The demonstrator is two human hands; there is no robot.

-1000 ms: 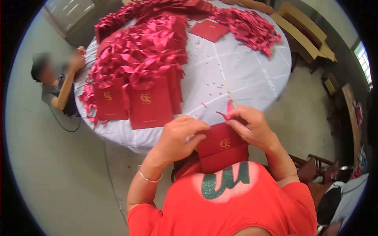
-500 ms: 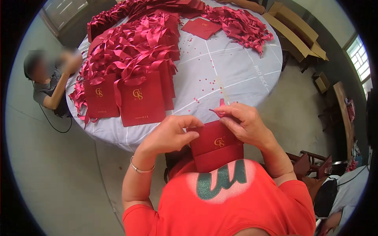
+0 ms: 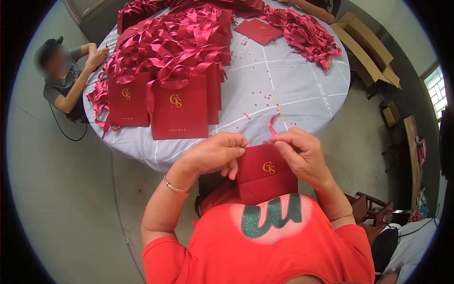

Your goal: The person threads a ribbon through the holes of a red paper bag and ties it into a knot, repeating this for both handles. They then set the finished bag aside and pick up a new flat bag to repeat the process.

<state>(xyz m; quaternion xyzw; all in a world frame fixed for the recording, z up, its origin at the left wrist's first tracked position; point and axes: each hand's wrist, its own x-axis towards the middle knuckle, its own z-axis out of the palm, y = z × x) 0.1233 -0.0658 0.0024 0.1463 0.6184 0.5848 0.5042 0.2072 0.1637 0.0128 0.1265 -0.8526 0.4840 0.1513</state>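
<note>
A dark red paper bag [image 3: 267,173] with a gold logo lies against my shirt at the table's near edge. My left hand [image 3: 220,152] pinches the bag's upper left corner between thumb and fingers. Over the bag's upper right edge, my right hand [image 3: 299,150] has its fingers pressed together on a pink ribbon [image 3: 272,124], whose free end stands up above the fingertips. Where the ribbon meets the bag is hidden by the fingers.
Rows of finished-looking red bags [image 3: 179,111] with ribbon handles fill the table's left side. A ribbon pile [image 3: 312,38] and flat red bags [image 3: 258,31] lie at the back. One person [image 3: 66,71] sits at the left; another's arm shows at the back. Cardboard box [image 3: 366,47] at right.
The view has shifted slightly. My left hand has closed on the bag's corner. The ribbon in my right hand now stands up longer. The person at the left has lowered their hands.
</note>
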